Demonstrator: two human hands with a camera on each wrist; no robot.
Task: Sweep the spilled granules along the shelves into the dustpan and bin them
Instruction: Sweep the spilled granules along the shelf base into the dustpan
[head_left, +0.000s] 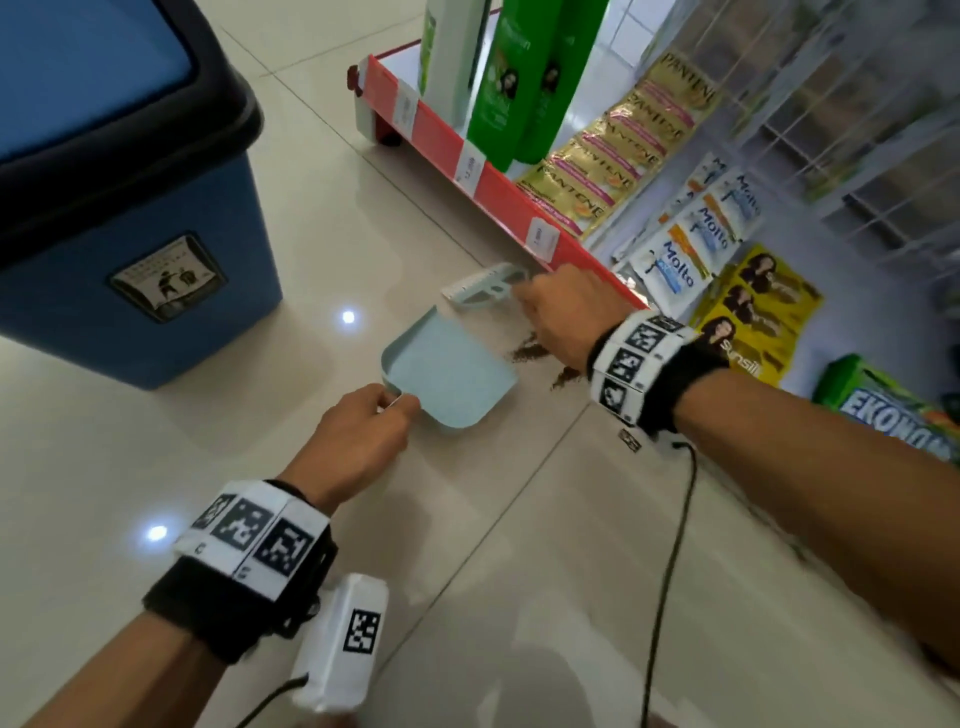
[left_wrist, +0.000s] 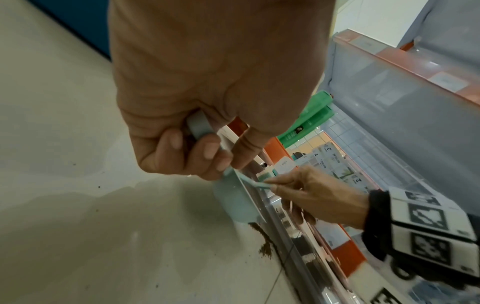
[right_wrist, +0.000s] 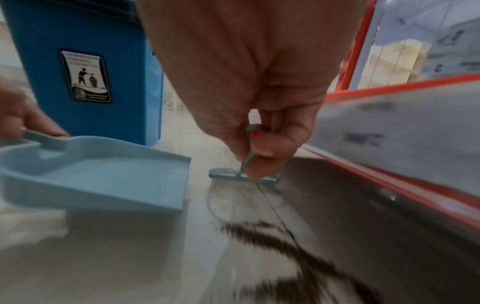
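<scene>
A pale blue dustpan (head_left: 447, 374) lies flat on the tiled floor, its mouth toward the shelf. My left hand (head_left: 395, 405) grips its handle (left_wrist: 200, 127) at the near end. Dark brown granules (head_left: 530, 353) lie in small streaks on the floor between the pan's mouth and the shelf base, partly under my right wrist. My right hand (head_left: 524, 296) pinches the thin handle of a small pale brush (head_left: 483, 286), which stands bristles down (right_wrist: 241, 176) on the floor just beyond the pan's far corner. The pan's inside (right_wrist: 103, 176) looks bare.
A blue bin (head_left: 130, 260) with a black rim stands to the left, beyond the pan. The red-edged bottom shelf (head_left: 467, 150) runs along the right with shampoo bottles and hanging sachets. A black cable (head_left: 670, 545) trails from my right wrist across the floor.
</scene>
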